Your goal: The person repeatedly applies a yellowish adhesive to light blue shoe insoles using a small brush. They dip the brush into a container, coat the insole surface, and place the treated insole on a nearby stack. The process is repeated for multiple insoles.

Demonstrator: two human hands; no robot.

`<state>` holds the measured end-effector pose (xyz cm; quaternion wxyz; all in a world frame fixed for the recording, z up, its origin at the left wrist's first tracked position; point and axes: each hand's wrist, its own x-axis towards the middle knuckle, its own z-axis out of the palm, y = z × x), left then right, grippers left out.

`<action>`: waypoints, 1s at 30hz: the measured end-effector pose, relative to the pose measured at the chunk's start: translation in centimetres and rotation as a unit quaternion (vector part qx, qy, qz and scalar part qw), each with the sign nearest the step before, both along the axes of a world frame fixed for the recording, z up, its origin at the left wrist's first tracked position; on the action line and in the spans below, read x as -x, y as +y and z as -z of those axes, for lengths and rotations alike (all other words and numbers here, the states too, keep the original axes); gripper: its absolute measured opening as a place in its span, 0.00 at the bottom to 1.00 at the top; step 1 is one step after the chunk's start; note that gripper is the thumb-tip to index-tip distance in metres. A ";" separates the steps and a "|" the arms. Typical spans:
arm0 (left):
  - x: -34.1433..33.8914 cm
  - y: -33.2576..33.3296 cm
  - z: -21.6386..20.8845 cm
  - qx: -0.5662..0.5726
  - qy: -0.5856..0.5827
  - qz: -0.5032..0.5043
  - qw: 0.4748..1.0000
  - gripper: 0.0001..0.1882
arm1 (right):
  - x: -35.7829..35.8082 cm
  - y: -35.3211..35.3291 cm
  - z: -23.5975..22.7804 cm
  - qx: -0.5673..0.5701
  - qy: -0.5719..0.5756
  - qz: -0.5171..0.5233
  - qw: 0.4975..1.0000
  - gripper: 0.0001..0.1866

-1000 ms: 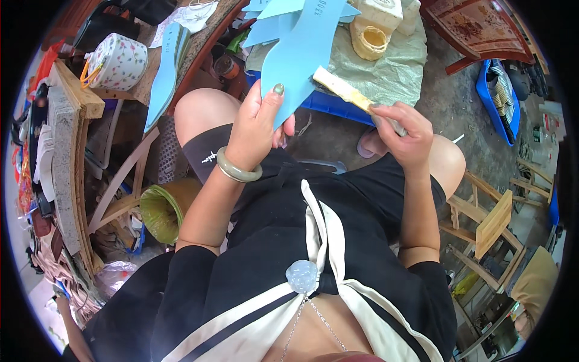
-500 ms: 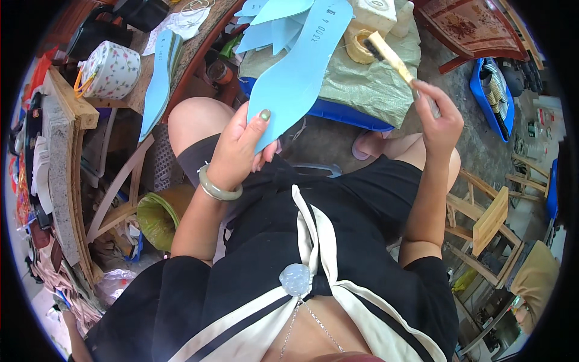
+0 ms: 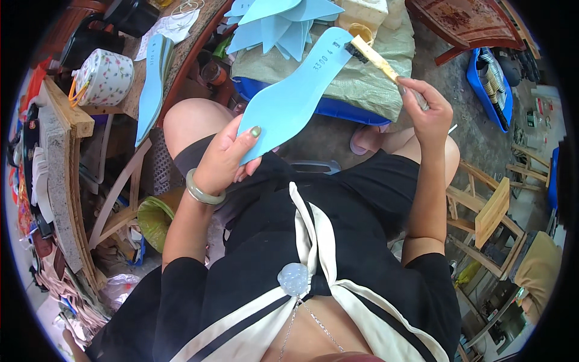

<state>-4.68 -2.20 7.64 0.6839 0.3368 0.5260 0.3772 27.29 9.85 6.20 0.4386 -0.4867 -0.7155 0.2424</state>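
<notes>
A light blue shoe insole (image 3: 286, 99) is pinched at its near end by my left hand (image 3: 226, 148), thumb on top. Dark printed marks show near its far end. My right hand (image 3: 428, 111) grips the handle of a small wooden brush (image 3: 380, 61) with dark bristles. Those bristles are at the insole's far right edge; whether they touch it I cannot tell. Just behind the brush head stands a small round yellowish pot (image 3: 360, 31), partly hidden. More blue insoles (image 3: 274, 27) lie fanned in a pile beyond the held one.
Greenish sheeting (image 3: 362, 90) covers the work surface over a blue bin (image 3: 338, 111). To the left, a stack of insoles (image 3: 152, 90) overhangs a table edge beside a floral pot (image 3: 105, 77). A lined waste basket (image 3: 158, 220) stands lower left. Wooden stools (image 3: 491, 211) are at right.
The brush has moved left and slightly down, from above the pot to the insole's far edge. My left hand has shifted the insole a little left and lower.
</notes>
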 end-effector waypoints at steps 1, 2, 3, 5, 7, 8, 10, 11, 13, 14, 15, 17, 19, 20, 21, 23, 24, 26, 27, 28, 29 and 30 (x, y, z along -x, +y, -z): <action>0.2 -0.1 0.1 -0.001 0.019 0.018 1.000 0.18 | -0.3 0.1 0.0 0.010 -0.013 -0.001 1.000 0.09; 0.6 -0.3 0.4 -0.002 0.039 0.036 0.999 0.18 | -0.5 0.2 -0.1 0.009 -0.018 0.000 1.000 0.09; 0.7 -0.4 0.5 -0.002 0.059 0.053 0.997 0.18 | -0.5 0.4 -0.1 0.009 -0.023 0.000 1.000 0.09; 0.6 -0.4 0.5 -0.014 0.068 0.076 0.995 0.18 | -0.6 0.7 -0.3 -0.006 -0.037 -0.010 0.999 0.08; 0.3 -0.3 0.2 -0.023 0.076 0.076 0.994 0.17 | -0.4 1.1 -0.7 -0.036 -0.054 -0.033 0.997 0.07; -0.3 -0.1 -0.1 -0.025 0.078 0.066 0.994 0.17 | -0.3 1.3 -1.0 -0.048 -0.064 -0.053 0.995 0.07; -0.8 0.0 -0.1 -0.029 0.087 0.063 0.994 0.16 | 0.0 1.5 -1.5 -0.072 -0.084 -0.095 0.989 0.06; -0.8 0.1 0.4 -0.030 0.094 0.070 0.993 0.15 | 0.4 1.4 -1.7 -0.067 -0.086 -0.117 0.987 0.06; -0.9 0.4 0.7 -0.028 0.099 0.076 0.992 0.14 | 1.3 1.1 -1.9 -0.058 -0.088 -0.160 0.981 0.06; -1.1 0.6 0.6 -0.025 0.097 0.074 0.992 0.13 | 1.6 0.9 -1.8 -0.062 -0.094 -0.170 0.979 0.06; -1.2 0.7 0.5 -0.020 0.095 0.071 0.993 0.13 | 1.9 0.7 -1.7 -0.064 -0.100 -0.181 0.976 0.06; -1.5 0.9 0.8 -0.026 0.094 0.069 0.993 0.13 | 2.5 0.1 -1.4 -0.048 -0.097 -0.193 0.975 0.07; -1.7 0.9 1.3 -0.030 0.092 0.059 0.994 0.13 | 3.6 -0.8 -0.4 -0.022 -0.066 -0.198 0.978 0.07; -1.9 0.8 2.0 -0.033 0.089 0.049 0.994 0.13 | 4.2 -1.4 0.2 -0.010 -0.051 -0.200 0.978 0.07; -2.1 0.8 2.3 -0.040 0.083 0.042 0.995 0.14 | 4.7 -1.9 0.8 -0.012 -0.039 -0.216 0.976 0.09; -2.3 0.7 2.4 -0.037 0.087 0.035 0.995 0.14 | 6.1 -3.0 1.6 0.030 0.007 -0.220 0.975 0.08; -2.4 0.7 2.5 -0.035 0.087 0.032 0.995 0.15 | 6.7 -3.6 1.9 0.051 0.029 -0.221 0.973 0.08; -2.2 0.8 2.4 -0.001 0.107 0.029 0.994 0.16 | 7.8 -4.5 1.9 0.083 0.043 -0.238 0.967 0.08; -2.1 0.9 2.4 0.015 0.117 0.027 0.993 0.16 | 8.0 -4.6 1.8 0.077 0.034 -0.235 0.968 0.08; -2.1 0.7 2.4 0.001 0.107 0.020 0.994 0.16 | 8.0 -4.6 1.8 0.071 0.025 -0.233 0.970 0.09; -2.1 0.4 2.5 -0.012 0.095 0.014 0.995 0.17 | 7.9 -4.3 1.9 0.052 0.027 -0.205 0.977 0.08; -2.1 0.2 2.6 -0.025 0.084 0.007 0.996 0.17 | 7.6 -3.8 1.9 0.032 0.028 -0.178 0.983 0.08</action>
